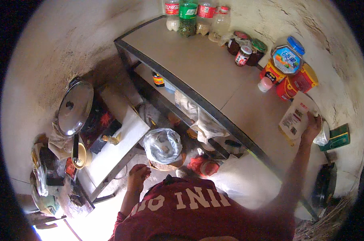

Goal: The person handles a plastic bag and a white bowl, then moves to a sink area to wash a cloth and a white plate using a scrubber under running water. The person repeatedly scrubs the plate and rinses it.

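Note:
On the right part of the tiled tabletop, my right hand is closed on the side of a large white plastic jug with a printed label. A white bowl and a green box lie just beyond that hand. My left hand hangs in front of my body with its fingers curled, and I see nothing in it. Ahead of it stands a bin lined with a clear plastic bag.
Plastic bottles, jars and red tubs line the wall side of the table. At left, a glass-lidded pan and a yellow bowl stand by a white counter. Cloth bags fill the lower shelf.

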Demonstrator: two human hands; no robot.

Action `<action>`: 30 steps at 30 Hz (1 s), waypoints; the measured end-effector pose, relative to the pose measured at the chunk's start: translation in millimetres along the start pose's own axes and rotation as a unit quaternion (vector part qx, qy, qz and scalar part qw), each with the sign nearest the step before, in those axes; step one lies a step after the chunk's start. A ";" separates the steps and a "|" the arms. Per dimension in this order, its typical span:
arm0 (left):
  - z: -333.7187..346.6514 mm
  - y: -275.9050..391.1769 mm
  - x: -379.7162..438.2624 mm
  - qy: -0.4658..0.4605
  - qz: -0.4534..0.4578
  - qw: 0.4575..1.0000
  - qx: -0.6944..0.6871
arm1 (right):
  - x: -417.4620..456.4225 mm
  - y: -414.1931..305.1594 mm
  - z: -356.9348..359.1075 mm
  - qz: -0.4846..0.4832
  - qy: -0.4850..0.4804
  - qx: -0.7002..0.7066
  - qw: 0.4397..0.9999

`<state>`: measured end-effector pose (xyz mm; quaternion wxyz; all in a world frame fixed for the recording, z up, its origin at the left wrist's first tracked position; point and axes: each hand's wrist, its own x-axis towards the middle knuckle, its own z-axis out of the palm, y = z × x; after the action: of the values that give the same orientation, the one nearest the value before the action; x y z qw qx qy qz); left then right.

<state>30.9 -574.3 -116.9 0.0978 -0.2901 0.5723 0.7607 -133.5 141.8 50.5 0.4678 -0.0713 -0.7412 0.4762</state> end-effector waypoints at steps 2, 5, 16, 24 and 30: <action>3.8 2.8 -4.0 0.009 -0.017 0.998 -0.058 | -2.4 -44.9 25.9 -0.097 -0.044 -0.120 0.987; 2.1 -3.5 3.0 -0.016 0.080 0.996 0.026 | 13.4 -59.0 37.4 -0.205 -0.057 -0.282 0.936; -5.8 -16.4 7.5 0.026 0.107 0.993 0.038 | 7.7 -72.7 64.9 -0.004 -0.075 -0.093 0.993; 12.2 -1.3 -2.2 0.052 0.022 0.998 -0.013 | 26.8 -93.5 180.8 -0.157 -0.126 0.009 0.979; -11.8 -22.6 -7.0 0.092 0.074 0.993 -0.012 | 24.9 -130.2 299.9 0.011 -0.168 0.256 0.952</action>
<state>51.3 -576.7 -133.5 -0.0156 -0.3169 0.5897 0.7427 -331.4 -106.0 133.9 0.3338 0.1231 -0.6615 0.6601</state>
